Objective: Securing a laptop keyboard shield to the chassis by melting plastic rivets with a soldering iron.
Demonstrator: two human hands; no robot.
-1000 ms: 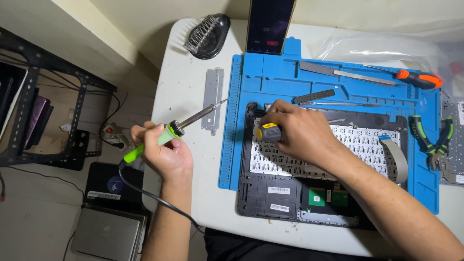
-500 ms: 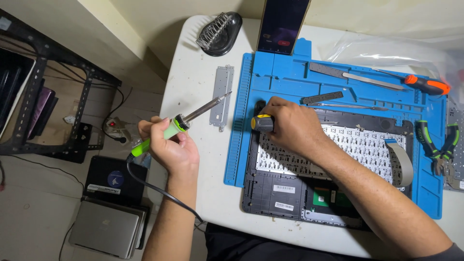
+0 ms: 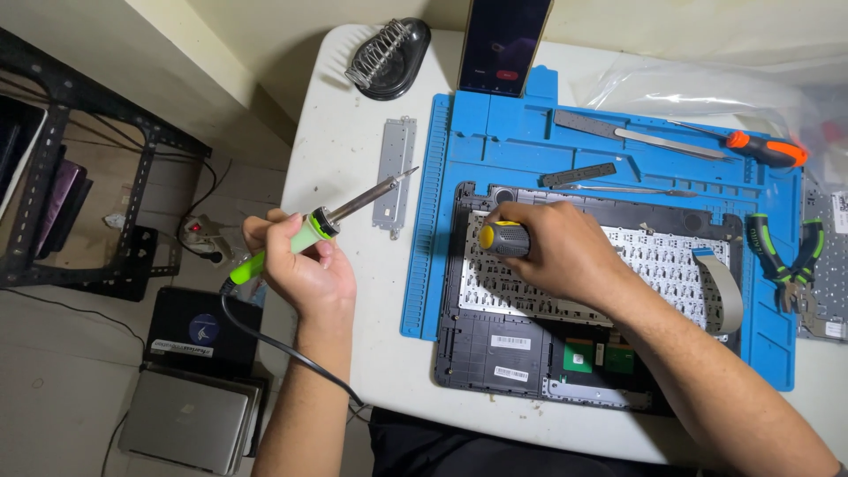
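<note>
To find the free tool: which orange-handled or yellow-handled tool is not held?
The orange-handled screwdriver at the blue mat's far edge; the yellow-handled one is in the right hand.

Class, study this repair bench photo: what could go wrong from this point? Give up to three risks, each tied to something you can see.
1. The left hand holds the soldering iron in the air, away from its stand; if it is hot, its tip could burn skin or the metal bracket area.
2. Its cable hangs off the table edge and might snag.
3. The right hand presses a screwdriver onto the keyboard assembly; a slip may scratch it.
</note>
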